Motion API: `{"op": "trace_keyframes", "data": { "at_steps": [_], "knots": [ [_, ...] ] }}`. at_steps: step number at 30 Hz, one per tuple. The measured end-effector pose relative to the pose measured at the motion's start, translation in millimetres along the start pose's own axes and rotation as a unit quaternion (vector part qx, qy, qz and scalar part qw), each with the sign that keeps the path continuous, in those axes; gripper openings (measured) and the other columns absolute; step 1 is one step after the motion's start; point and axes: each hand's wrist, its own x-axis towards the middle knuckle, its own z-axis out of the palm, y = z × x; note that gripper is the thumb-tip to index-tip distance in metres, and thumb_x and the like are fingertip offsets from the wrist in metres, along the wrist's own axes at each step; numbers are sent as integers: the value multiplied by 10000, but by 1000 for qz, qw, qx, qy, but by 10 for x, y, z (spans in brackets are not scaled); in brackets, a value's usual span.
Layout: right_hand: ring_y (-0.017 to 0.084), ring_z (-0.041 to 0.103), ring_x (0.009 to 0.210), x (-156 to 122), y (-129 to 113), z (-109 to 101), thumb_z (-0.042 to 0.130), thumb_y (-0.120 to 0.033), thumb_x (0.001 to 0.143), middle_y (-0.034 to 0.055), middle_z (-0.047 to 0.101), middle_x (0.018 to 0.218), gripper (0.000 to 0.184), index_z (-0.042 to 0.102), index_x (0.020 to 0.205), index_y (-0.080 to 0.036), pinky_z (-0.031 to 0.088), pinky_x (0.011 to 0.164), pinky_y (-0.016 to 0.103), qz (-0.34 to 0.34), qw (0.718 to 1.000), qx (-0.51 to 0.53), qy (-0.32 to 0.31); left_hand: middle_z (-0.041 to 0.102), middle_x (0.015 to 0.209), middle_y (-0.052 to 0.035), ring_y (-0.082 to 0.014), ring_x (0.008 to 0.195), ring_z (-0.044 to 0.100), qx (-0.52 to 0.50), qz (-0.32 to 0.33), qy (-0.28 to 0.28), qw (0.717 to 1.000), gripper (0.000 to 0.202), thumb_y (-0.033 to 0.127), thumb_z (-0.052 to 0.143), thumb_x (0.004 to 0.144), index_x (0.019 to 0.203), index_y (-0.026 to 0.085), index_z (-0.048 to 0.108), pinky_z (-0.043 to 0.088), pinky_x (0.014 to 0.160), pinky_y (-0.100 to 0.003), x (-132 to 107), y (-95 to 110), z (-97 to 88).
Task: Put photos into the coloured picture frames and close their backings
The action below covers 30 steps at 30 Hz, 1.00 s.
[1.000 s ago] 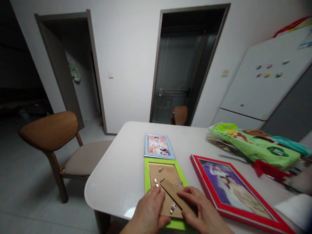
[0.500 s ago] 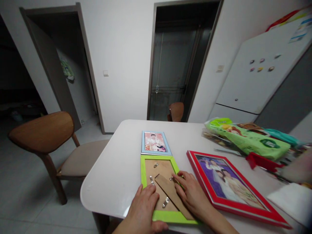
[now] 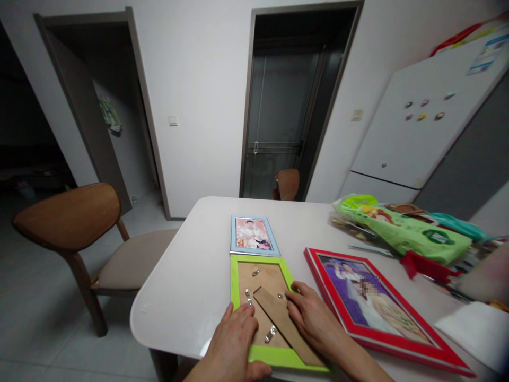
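A lime-green picture frame (image 3: 234,270) lies face down on the table, its brown backboard (image 3: 260,313) showing with several metal turn clips. A brown stand flap (image 3: 278,318) lies slantwise across the board. My left hand (image 3: 234,339) rests over the frame's lower left side, fingers laid on it and thumb apart near the bottom edge. On the right side, my right hand (image 3: 310,315) has its index finger over the green border. Its other fingers bend beside the right clip (image 3: 281,296) and the flap; its thumb is hidden. Neither hand holds anything loose.
A light-blue framed photo (image 3: 254,233) touches the green frame's far edge. To the right lies a red framed photo (image 3: 374,302). Beyond it are a green packet (image 3: 413,225), a red-handled tool (image 3: 429,268) and white tissue (image 3: 473,329). A wooden chair (image 3: 67,217) stands left.
My right index finger has drawn back from the right clip onto the green border. My left hand stays in place on the frame.
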Motion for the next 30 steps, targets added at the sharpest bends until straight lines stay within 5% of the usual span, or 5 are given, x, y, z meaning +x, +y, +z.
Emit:
{"op": "trace_keyframes", "data": {
  "at_steps": [7, 20, 25, 30],
  "knots": [
    [161, 519, 841, 512, -243, 115, 404, -254, 779, 61, 611, 879, 255, 623, 889, -187, 365, 761, 262, -37, 998, 55, 19, 390, 1268, -110, -217, 1176, 322, -9, -12, 0, 1000, 548, 424, 710, 515, 958, 163, 517, 169, 1003, -422, 0, 21, -22],
    [163, 555, 625, 1084, -174, 448, 485, -298, 696, 77, 644, 670, 197, 622, 672, -157, 301, 510, 238, 129, 991, 8, 16, 391, 1261, -144, -215, 1184, 309, -20, -24, -38, 999, 530, 406, 699, 544, 960, 119, 537, 152, 1009, -398, 19, 69, -134],
    [161, 554, 626, 1052, -226, 388, 474, -275, 698, 77, 641, 674, 196, 622, 699, -145, 329, 530, 238, 112, 993, 25, 22, 400, 1258, -128, -220, 1175, 326, -24, -18, -32, 999, 551, 434, 700, 535, 968, 138, 533, 169, 1003, -403, 17, 29, -113],
    [135, 537, 705, 652, -448, 299, 450, -244, 725, 23, 633, 720, 200, 636, 685, -185, 361, 658, 227, -3, 998, 67, 7, 433, 1233, -121, -211, 1160, 350, -37, -3, -16, 999, 540, 416, 717, 523, 957, 150, 538, 173, 1001, -396, -12, 30, -127]
  ]
}}
